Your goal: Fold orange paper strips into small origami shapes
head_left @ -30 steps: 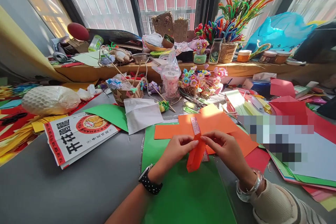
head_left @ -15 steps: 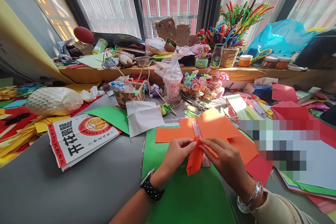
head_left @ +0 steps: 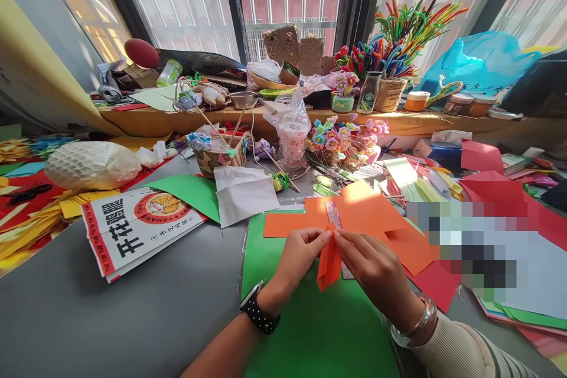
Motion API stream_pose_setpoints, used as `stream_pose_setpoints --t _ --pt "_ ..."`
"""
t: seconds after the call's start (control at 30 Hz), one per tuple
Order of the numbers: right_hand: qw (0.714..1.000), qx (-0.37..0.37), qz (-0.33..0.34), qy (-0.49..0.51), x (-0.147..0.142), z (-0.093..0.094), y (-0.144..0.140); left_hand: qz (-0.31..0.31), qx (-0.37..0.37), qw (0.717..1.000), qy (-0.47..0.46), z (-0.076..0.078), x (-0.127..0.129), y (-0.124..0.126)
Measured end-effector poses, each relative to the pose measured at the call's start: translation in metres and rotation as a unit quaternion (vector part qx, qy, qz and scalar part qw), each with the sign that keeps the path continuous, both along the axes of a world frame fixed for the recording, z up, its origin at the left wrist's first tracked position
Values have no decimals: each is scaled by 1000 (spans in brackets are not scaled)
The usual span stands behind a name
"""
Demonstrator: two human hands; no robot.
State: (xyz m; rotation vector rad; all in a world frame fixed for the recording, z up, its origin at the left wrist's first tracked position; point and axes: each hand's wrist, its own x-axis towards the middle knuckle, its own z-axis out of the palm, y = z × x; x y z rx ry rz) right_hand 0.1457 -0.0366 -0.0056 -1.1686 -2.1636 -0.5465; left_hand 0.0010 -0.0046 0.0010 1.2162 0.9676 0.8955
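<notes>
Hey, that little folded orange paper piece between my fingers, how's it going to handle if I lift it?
The folded orange paper piece is probably very light: both the left hand and the right hand pinch it by fingertips only. The folds likely make it stiffer than the flat orange sheet behind, though it would still crush easily. It seems unlikely to roll.

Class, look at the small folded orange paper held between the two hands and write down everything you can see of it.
The folded orange paper is a narrow, plain orange piece, matte like craft paper, creased along its length. It stands nearly upright, slightly tilted, its pointed top pinched between the fingertips of the left hand and right hand. Its lower end hangs just above the green sheet. Behind it lie larger orange sheets and a pale patterned ruler, partly hidden by it.
</notes>
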Motion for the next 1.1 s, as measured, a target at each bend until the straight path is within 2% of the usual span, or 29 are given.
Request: stream_pose_setpoints --t 0.23,0.67,0.93,1.1 --pt "999 25 -25 -11 -3 1 -2 5 12 1000 27 -2 1 0" --pt "999 34 -28 -4 -7 4 -2 2 33 999 43 -1 1 0" --pt "997 -9 -54 45 -13 12 -2 16 29 998 60 1 1 0" --pt "998 0 -56 28 -14 10 -2 18 26 998 63 1 2 0"
